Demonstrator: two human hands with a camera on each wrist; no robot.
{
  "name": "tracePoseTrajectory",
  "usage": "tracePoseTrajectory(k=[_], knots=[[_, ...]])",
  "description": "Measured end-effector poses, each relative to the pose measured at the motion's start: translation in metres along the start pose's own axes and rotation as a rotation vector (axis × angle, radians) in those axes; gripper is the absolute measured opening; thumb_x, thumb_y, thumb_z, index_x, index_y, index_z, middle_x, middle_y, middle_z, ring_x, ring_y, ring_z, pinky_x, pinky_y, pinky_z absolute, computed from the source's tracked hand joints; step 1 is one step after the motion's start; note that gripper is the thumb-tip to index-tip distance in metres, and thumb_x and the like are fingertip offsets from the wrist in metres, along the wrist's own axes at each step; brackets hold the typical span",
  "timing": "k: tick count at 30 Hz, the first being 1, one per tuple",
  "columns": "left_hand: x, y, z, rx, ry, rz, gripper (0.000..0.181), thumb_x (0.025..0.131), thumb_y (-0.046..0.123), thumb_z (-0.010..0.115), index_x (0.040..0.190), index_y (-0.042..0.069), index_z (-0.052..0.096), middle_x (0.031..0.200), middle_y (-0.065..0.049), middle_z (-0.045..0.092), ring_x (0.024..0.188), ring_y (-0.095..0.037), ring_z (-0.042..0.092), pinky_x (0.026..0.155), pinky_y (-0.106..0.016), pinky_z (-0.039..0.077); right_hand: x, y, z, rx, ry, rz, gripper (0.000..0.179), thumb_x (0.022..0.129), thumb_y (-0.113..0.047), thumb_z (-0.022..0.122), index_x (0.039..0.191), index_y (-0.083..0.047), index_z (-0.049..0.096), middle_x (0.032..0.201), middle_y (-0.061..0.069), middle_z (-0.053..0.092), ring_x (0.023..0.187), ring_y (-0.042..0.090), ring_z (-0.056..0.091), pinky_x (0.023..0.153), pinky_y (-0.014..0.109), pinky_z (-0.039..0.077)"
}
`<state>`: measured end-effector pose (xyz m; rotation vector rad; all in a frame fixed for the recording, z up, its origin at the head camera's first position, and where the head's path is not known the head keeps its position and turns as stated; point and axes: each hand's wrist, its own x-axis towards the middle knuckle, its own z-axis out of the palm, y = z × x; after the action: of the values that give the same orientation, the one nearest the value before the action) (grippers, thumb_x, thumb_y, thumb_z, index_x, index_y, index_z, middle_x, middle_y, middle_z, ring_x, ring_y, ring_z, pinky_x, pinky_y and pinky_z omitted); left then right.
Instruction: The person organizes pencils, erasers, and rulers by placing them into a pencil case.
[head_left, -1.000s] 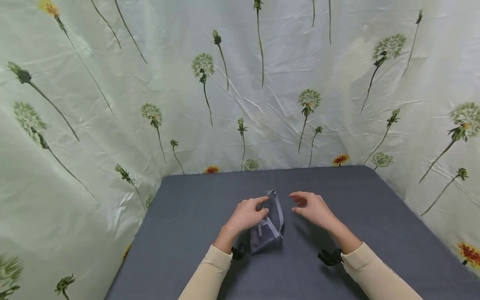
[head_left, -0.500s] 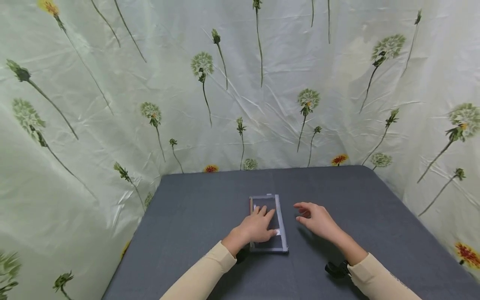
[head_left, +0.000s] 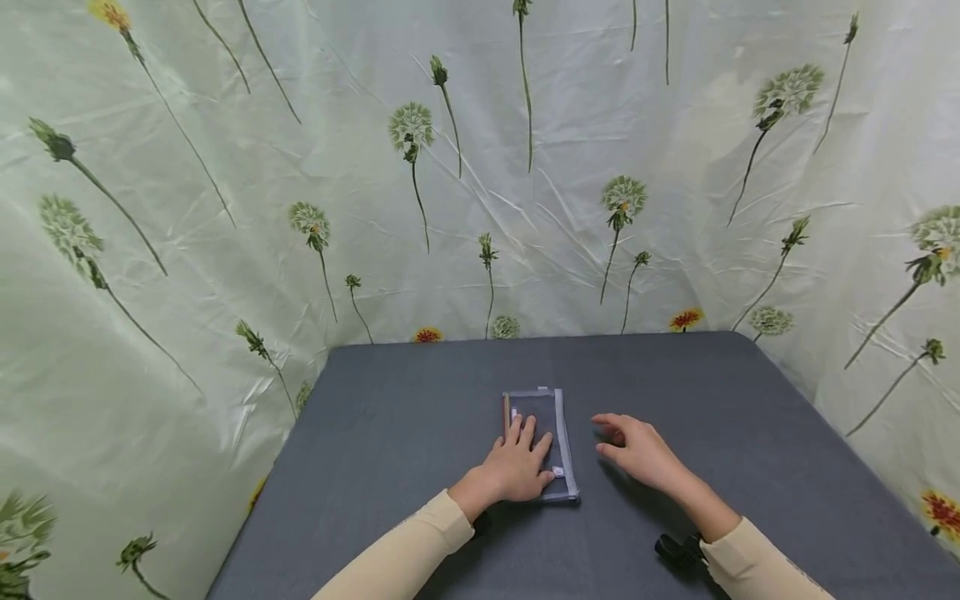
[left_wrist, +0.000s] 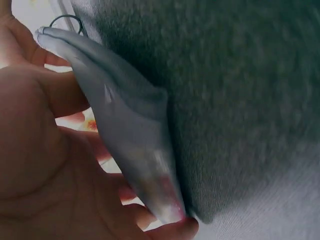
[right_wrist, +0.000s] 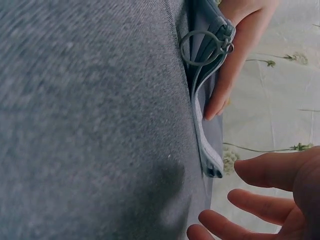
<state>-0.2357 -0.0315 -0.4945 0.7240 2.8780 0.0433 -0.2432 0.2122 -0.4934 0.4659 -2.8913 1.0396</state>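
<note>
A see-through zip pouch [head_left: 550, 408] lies flat on the dark grey table, its pale zipper [head_left: 562, 433] along the right side. My left hand [head_left: 517, 468] rests on it with fingers spread. In the left wrist view the pouch [left_wrist: 127, 115] bulges beneath that palm, and something pinkish shows at one end. A ring pull [right_wrist: 182, 51] hangs from the zipper slider in the right wrist view. My right hand [head_left: 639, 454] hovers to the right of the pouch, apart from it, fingers loosely bent and holding nothing.
The grey table [head_left: 405, 417] extends around the pouch on all sides. Behind and beside it hangs a pale curtain [head_left: 465, 200] printed with dandelions. Dark wrist cameras [head_left: 678, 550] sit at the sleeve cuffs.
The pouch went from tilted and crumpled to lying flat. My left hand has come down with fingers spread over it. My right hand has shifted slightly right and closer to me.
</note>
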Motion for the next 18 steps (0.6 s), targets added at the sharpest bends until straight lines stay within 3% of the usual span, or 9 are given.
tracePoseTrajectory(k=[4, 9, 14, 18], knots=[[0.000, -0.004, 0.004, -0.075, 0.031, 0.010, 0.064, 0.100, 0.047, 0.055, 0.157, 0.021, 0.039, 0.166, -0.013, 0.020, 0.152, -0.033, 0.012, 0.111, -0.054, 0.033, 0.001, -0.006, 0.001, -0.042, 0.008, -0.013, 0.047, 0.093, -0.014, 0.072, 0.138, -0.007, 0.060, 0.121, 0.014, 0.064, 0.106, 0.032, 0.063, 0.083, 0.051, 0.052], [-0.002, -0.016, 0.009, -0.183, 0.086, 0.087, 0.058, 0.099, 0.040, 0.061, 0.151, 0.019, 0.049, 0.163, -0.015, 0.027, 0.151, -0.036, 0.017, 0.107, -0.056, 0.037, 0.000, -0.017, 0.004, -0.145, 0.074, -0.081, 0.051, 0.091, -0.016, 0.075, 0.139, -0.010, 0.060, 0.125, 0.014, 0.062, 0.110, 0.035, 0.062, 0.083, 0.053, 0.051], [-0.008, -0.022, 0.008, -0.181, 0.135, 0.146, 0.055, 0.099, 0.035, 0.063, 0.149, 0.018, 0.051, 0.160, -0.017, 0.032, 0.149, -0.037, 0.023, 0.107, -0.052, 0.040, -0.003, -0.025, 0.012, -0.256, 0.144, -0.192, 0.052, 0.088, -0.018, 0.078, 0.137, -0.012, 0.063, 0.123, 0.012, 0.062, 0.112, 0.035, 0.059, 0.084, 0.057, 0.049], [-0.015, -0.026, 0.005, -0.189, 0.173, 0.138, 0.055, 0.098, 0.033, 0.064, 0.150, 0.019, 0.050, 0.160, -0.017, 0.034, 0.147, -0.037, 0.028, 0.103, -0.054, 0.043, -0.004, -0.030, 0.018, -0.344, 0.151, -0.283, 0.053, 0.087, -0.025, 0.080, 0.136, -0.013, 0.064, 0.130, 0.015, 0.059, 0.121, 0.038, 0.054, 0.091, 0.064, 0.043]])
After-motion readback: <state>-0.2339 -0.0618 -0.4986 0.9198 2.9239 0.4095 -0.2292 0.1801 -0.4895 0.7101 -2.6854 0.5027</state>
